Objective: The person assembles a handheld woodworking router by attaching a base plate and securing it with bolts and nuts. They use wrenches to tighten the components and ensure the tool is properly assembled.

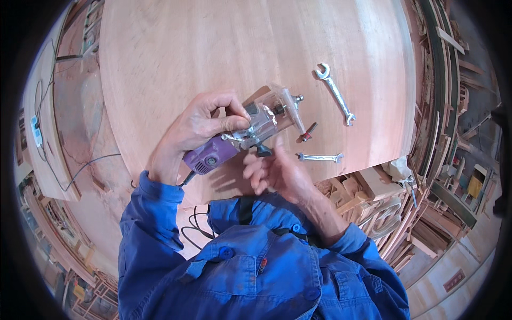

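Note:
A trim router with a purple motor body (212, 155) and a clear plastic base lies tilted over the wooden board (160, 64), its base pointing up and to the right. My left hand (205, 120) grips it from the left, thumb and fingers pinched on the clear housing. Just below the router's black knob (263, 151) is my right hand (277, 173), slightly blurred, thumb apart from loosely curled fingers, with nothing seen in it. A small red router bit (306, 136) lies right of the base. One open-end wrench (321, 157) rests beside my right hand; a larger wrench (336, 96) lies farther off.
Wood offcuts (373, 186) are heaped beyond the board's near right edge. Long timber strips (432, 133) line the right side. A black cable (197, 229) loops below the board at the near side. Another board (48, 122) with a cable stands at the left.

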Available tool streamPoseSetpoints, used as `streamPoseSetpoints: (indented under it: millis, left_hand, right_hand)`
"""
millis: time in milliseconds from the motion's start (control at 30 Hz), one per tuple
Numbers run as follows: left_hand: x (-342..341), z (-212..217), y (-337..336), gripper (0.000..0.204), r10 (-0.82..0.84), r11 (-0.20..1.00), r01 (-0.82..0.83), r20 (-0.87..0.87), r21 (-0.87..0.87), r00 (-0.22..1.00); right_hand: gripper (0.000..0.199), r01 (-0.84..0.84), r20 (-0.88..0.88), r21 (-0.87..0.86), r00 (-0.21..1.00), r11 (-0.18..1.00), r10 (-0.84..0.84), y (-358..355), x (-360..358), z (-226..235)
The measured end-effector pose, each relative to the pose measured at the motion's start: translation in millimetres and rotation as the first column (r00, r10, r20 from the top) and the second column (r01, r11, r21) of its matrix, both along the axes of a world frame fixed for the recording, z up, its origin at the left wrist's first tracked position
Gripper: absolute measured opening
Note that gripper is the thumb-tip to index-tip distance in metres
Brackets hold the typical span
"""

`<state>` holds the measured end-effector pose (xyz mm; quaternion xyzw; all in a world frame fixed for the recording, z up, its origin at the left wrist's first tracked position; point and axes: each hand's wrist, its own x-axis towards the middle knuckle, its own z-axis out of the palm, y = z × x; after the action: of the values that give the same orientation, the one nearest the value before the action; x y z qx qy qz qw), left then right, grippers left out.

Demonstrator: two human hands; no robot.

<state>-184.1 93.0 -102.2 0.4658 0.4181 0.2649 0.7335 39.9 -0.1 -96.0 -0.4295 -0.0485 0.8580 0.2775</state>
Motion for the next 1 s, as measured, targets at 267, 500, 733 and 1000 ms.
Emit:
streamPoseSetpoints:
  millis: [267, 500, 733, 1000]
  left_hand:
    - [-0.2, -0.4, 0.9, 0.012, 0.0, 0.996, 0.007, -0.072, 0.091, 0.997]
    - [-2.3, -7.5, 1.3, 0.012, 0.0, 0.991, 0.013, -0.103, 0.132, 0.995]
    - [-2.2, -11.4, -0.1, 0.01, 0.028, 0.954, -0.01, -0.055, 0.299, 0.998]
    - [-3.7, 7.1, 1.2, 0.01, -0.021, 0.985, 0.052, -0.188, 0.164, 0.982]
  right_hand:
    - [0.038, -0.198, 0.486, 0.494, 0.871, 0.847, -0.08, -12.0, -7.1, -6.7]
    - [0.025, -0.589, 0.777, 0.591, 0.6, 0.551, -0.192, 0.5, -1.1, 2.1]
    - [0.05, -0.026, 0.073, 0.188, 0.997, 0.982, 0.012, -5.3, -0.3, -5.3]
    - [0.051, -0.045, -0.191, -0.042, 0.981, 0.998, 0.036, -3.1, 6.8, -17.5]
